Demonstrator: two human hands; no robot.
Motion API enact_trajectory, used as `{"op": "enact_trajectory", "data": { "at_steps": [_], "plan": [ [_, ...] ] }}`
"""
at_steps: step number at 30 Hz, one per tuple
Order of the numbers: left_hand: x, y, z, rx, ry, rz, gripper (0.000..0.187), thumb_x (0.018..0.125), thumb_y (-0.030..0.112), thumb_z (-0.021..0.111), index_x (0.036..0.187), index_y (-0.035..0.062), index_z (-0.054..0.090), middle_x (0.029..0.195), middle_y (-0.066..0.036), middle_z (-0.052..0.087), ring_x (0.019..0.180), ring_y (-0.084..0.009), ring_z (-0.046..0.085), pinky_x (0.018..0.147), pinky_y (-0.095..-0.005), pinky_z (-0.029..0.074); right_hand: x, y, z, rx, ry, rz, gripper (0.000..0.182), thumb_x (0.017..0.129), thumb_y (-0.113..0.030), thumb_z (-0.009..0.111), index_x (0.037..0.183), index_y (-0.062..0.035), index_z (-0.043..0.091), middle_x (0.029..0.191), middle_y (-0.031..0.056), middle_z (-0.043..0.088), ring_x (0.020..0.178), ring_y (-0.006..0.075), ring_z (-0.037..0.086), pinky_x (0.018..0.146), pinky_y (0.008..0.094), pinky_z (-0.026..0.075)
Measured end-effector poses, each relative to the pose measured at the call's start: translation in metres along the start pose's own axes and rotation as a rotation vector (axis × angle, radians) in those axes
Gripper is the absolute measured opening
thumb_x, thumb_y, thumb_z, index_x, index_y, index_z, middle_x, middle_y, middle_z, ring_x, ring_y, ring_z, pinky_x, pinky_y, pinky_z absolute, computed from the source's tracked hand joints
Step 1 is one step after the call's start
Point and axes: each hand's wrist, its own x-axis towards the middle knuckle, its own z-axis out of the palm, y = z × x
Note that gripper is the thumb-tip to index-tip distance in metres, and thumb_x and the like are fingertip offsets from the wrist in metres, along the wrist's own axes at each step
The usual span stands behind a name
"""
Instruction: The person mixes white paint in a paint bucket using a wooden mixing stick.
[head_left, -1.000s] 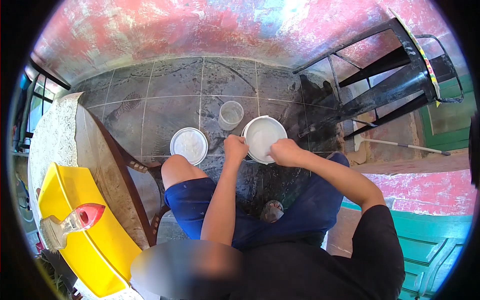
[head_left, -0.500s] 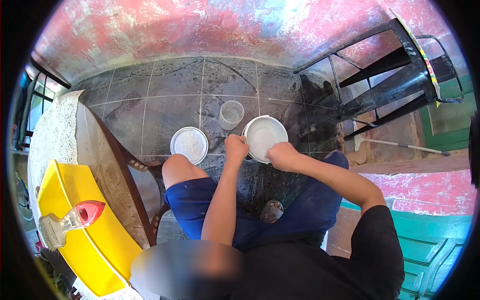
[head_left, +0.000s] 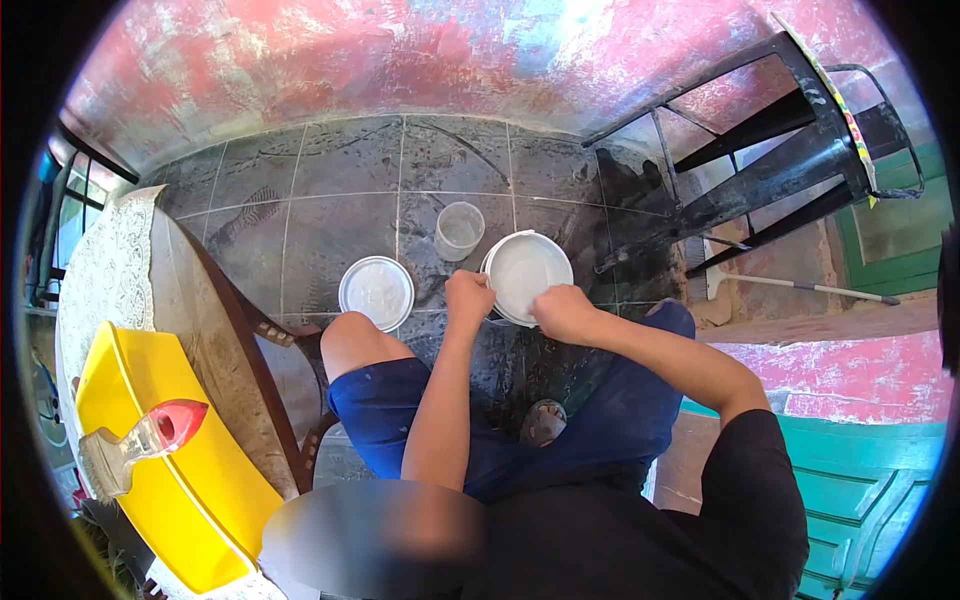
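A white plastic bucket (head_left: 497,258) stands on the floor between my feet and the wall, with pale whitish contents. My left hand (head_left: 469,300) is closed in a fist at its left rim and appears to grip it. Over the near right part of the rim, my right hand (head_left: 563,313) is closed with the knuckles up; whatever its fingers hold is hidden. Just left of the bucket stands a clear plastic cup (head_left: 460,231). A round white lid (head_left: 377,292) with whitish smears lies by my left knee.
A round wooden table (head_left: 205,345) at the left carries a yellow plastic tray (head_left: 190,440) with a wide paintbrush (head_left: 150,443) across it. A black metal-framed chair (head_left: 760,190) lies tipped at the right. Behind the bucket rises a patchy pink wall (head_left: 330,60).
The whole view has shifted very slightly. Both hands stay at the bucket in nearly the same pose, and the cup and lid have not moved.
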Motion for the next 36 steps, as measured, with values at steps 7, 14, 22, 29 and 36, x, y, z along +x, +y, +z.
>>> {"op": "enact_trajectory", "data": {
  "at_steps": [7, 14, 22, 29, 36],
  "plan": [
    [-0.002, -0.003, 0.005, -0.023, 0.047, -0.016, 0.012, 0.063, 0.011, 0.071, 0.073, 0.0029, 0.070, 0.065, -0.019, 0.064, 0.065, -0.0317, 0.068, 0.066, -0.0375, 0.052, 0.046, 0.064, -0.004, -0.047, 0.209, 0.124, 0.015, 0.076, -0.013, 0.062, 0.080, -0.0040, 0.073, 0.080, 0.0229, 0.068, 0.077, 0.0383, 0.069, 0.070, 0.0476, 0.056],
    [0.000, 0.001, 0.003, -0.020, -0.004, -0.077, 0.018, 0.063, 0.010, 0.072, 0.081, 0.0046, 0.074, 0.074, -0.019, 0.068, 0.073, -0.0319, 0.070, 0.070, -0.0370, 0.054, -0.004, 0.003, -0.008, -0.085, -0.096, -0.032, 0.013, 0.072, -0.010, 0.064, 0.077, -0.0024, 0.072, 0.077, 0.0207, 0.069, 0.075, 0.0365, 0.070, 0.071, 0.0464, 0.056],
    [-0.001, 0.002, 0.003, -0.007, 0.006, -0.093, 0.021, 0.065, 0.011, 0.073, 0.085, 0.0038, 0.074, 0.075, -0.019, 0.069, 0.075, -0.0307, 0.071, 0.073, -0.0356, 0.054, 0.053, 0.062, -0.017, -0.076, 0.255, 0.089, 0.013, 0.069, -0.011, 0.064, 0.073, -0.0019, 0.072, 0.076, 0.0218, 0.068, 0.075, 0.0372, 0.069, 0.067, 0.0477, 0.056],
    [0.002, 0.000, 0.004, 0.039, -0.020, -0.096, 0.021, 0.065, 0.010, 0.072, 0.085, 0.0053, 0.076, 0.076, -0.019, 0.069, 0.075, -0.0314, 0.071, 0.074, -0.0377, 0.055, -0.006, 0.006, -0.013, -0.053, -0.102, -0.105, 0.011, 0.067, -0.009, 0.066, 0.071, -0.0004, 0.069, 0.078, 0.0228, 0.068, 0.079, 0.0369, 0.069, 0.071, 0.0467, 0.055],
    [-0.001, 0.000, 0.004, -0.050, 0.020, -0.082, 0.016, 0.066, 0.011, 0.071, 0.079, 0.0034, 0.074, 0.071, -0.019, 0.068, 0.071, -0.0320, 0.070, 0.071, -0.0378, 0.054, 0.077, 0.037, -0.021, -0.076, 0.181, 0.026, 0.014, 0.070, -0.013, 0.064, 0.075, -0.0025, 0.072, 0.080, 0.0236, 0.068, 0.079, 0.0385, 0.069, 0.070, 0.0477, 0.055]
  ]
}}
